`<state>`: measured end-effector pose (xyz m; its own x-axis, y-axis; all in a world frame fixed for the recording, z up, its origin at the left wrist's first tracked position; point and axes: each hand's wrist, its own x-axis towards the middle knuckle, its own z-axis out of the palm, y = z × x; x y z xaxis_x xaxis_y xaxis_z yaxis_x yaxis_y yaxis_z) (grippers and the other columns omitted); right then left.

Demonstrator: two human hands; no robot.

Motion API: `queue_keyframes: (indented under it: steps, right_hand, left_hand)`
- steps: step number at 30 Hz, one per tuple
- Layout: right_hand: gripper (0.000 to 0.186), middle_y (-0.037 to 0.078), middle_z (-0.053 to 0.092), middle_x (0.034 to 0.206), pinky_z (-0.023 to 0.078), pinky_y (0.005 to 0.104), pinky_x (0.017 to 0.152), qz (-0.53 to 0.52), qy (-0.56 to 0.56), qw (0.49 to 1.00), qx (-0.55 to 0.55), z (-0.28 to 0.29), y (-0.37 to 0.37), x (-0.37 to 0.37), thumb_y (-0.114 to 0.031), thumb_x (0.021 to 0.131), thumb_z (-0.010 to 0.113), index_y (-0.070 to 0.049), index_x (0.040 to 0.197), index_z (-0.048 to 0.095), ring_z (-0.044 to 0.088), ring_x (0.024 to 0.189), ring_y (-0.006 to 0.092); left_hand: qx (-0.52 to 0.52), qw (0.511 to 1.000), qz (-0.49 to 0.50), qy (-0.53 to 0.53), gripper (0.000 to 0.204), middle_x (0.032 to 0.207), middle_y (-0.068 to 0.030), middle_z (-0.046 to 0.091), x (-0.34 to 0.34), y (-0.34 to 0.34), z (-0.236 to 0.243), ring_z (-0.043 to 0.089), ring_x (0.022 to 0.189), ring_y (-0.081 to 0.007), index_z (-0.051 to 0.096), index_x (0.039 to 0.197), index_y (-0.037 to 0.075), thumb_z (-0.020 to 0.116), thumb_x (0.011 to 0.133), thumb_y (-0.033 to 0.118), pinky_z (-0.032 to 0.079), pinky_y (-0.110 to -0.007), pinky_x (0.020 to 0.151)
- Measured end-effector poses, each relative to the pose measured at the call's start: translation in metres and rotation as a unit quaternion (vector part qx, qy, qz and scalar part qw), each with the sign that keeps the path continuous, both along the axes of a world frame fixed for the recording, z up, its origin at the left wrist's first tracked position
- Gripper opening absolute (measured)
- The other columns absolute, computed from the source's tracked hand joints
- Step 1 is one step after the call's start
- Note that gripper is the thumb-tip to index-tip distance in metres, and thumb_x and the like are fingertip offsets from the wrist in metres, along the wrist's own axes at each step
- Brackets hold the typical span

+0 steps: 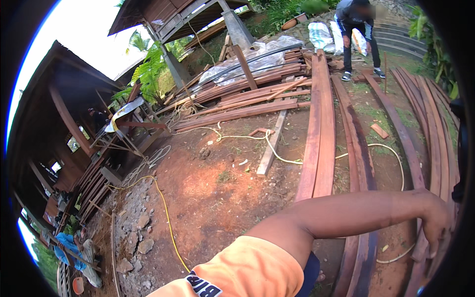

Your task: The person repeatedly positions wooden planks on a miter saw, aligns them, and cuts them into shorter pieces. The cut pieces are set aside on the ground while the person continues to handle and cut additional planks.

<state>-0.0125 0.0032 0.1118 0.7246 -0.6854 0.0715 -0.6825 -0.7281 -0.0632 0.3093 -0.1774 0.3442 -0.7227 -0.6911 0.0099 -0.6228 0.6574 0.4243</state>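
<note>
My left arm, in an orange sleeve, stretches across the lower right. My left hand (pixel 437 222) points downward at the right rim, its fingers closed around the near end of a long reddish-brown plank (pixel 402 133). The fingertips are partly lost in the dark edge of the picture. That plank runs away from me toward a person (pixel 355 24) in dark clothes, who bends over near its far end. Beside it on the left lie narrower dark planks (pixel 357 148), and to the right more long boards (pixel 433 133). My right hand is out of sight.
Two wide boards (pixel 319 128) lie left of those planks. A pale cord (pixel 282 157) and a yellow cord (pixel 166 203) cross the dirt. Stacked timber (pixel 237 86) under plastic stands behind. Broken stones (pixel 144 245) and a wooden shelter (pixel 59 114) are at left, with another person (pixel 69 250) at lower left.
</note>
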Motion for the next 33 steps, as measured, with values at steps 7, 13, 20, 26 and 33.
queue_keyframes:
  steps: [7,13,20,26,33]
  right_hand:
    - [0.094,0.03,0.057,0.142,0.043,0.0568,0.112,-0.131,0.015,0.991,0.004,-0.003,0.002,-0.02,-0.048,0.084,0.078,-0.005,0.159,0.041,0.056,0.13,0.0497]
    - [0.095,0.029,0.058,0.142,0.043,0.0567,0.112,-0.198,0.018,0.98,0.022,0.012,0.017,-0.04,-0.049,0.082,0.079,-0.005,0.158,0.042,0.057,0.129,0.0489]
    - [0.097,0.028,0.059,0.141,0.043,0.0567,0.111,-0.244,0.032,0.969,0.03,0.033,0.042,-0.055,-0.05,0.079,0.081,-0.005,0.156,0.044,0.058,0.128,0.048]
    - [0.098,0.027,0.06,0.14,0.043,0.0567,0.111,-0.271,0.059,0.96,0.038,0.058,0.058,-0.065,-0.05,0.077,0.082,-0.004,0.155,0.045,0.058,0.127,0.0472]
    - [0.1,0.026,0.061,0.139,0.042,0.0567,0.111,-0.314,0.058,0.947,0.039,0.066,0.074,-0.072,-0.051,0.074,0.084,-0.004,0.153,0.047,0.059,0.126,0.0463]
  left_hand:
    - [-0.002,0.828,0.561,0.015,0.098,0.162,-0.0363,0.032,0.18,0.024,-0.181,0.036,0.151,-0.0497,0.044,0.15,-0.011,0.083,0.083,0.049,0.036,-0.057,0.122]
    - [0.164,0.491,0.614,0.596,0.062,0.127,-0.0261,0.068,0.194,0.067,-0.3,0.068,0.116,-0.0419,0.054,0.141,-0.006,0.075,0.097,0.031,0.057,-0.057,0.1]
    - [0.311,0.335,0.522,0.721,0.042,0.121,-0.0201,0.071,0.151,0.096,-0.293,0.075,0.101,-0.0366,0.056,0.137,-0.005,0.066,0.105,0.02,0.065,-0.057,0.089]
    - [0.304,0.415,0.485,0.707,0.036,0.122,-0.0173,0.072,0.098,0.114,-0.274,0.074,0.106,-0.0292,0.057,0.132,-0.006,0.07,0.102,0.008,0.064,-0.047,0.093]
    - [0.381,0.402,0.378,0.742,0.042,0.124,-0.0135,0.071,0.078,0.076,-0.255,0.072,0.111,-0.0275,0.057,0.135,0.0,0.068,0.105,0.026,0.06,-0.046,0.1]
